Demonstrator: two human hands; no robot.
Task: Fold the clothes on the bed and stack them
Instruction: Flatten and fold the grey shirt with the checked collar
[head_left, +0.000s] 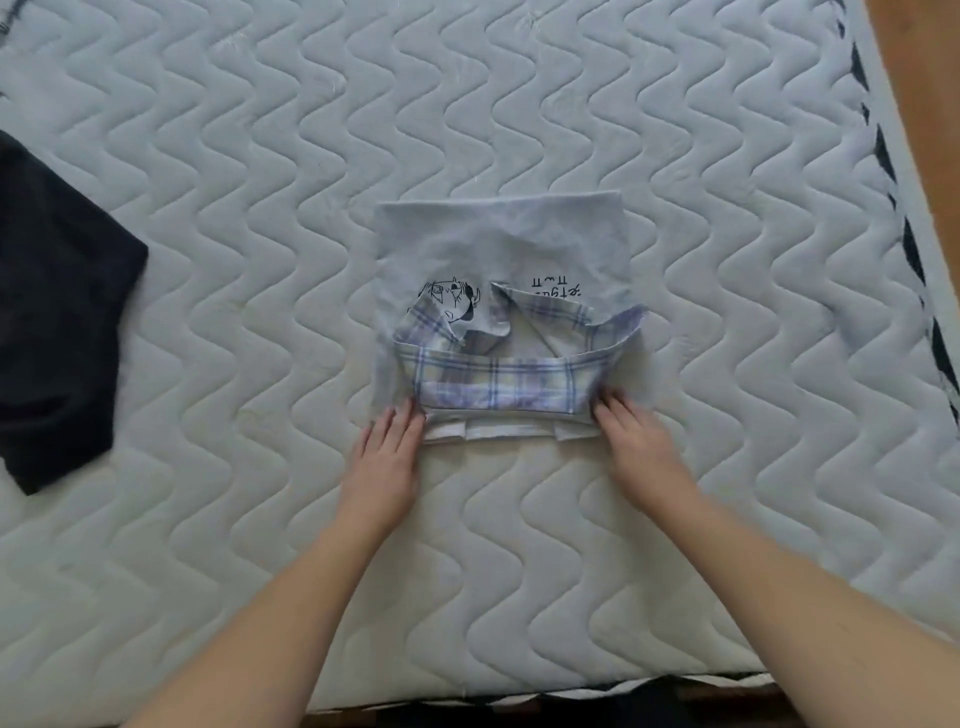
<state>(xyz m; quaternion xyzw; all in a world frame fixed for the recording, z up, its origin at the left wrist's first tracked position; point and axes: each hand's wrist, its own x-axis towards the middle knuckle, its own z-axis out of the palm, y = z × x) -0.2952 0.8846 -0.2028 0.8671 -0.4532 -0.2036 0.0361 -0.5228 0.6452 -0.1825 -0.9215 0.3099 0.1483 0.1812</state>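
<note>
Both bare forearms reach forward from the lower corners and converge slightly. The left hand (387, 457) and right hand (636, 441) lie palm down, well apart, fingers extended and pointing forward, wrists straight.

Bare mattress (519, 104) surrounds the folded shirt (498, 249); dark garment (57, 312) lies far left.

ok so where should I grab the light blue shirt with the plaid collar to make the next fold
Probably take the light blue shirt at its two near corners, beside the plaid collar, where the left hand and right hand already touch its edges. Come from the near side, slip fingers under, and carry that end towards the straight far edge; it lies flat, so both corners should lift evenly.
</note>
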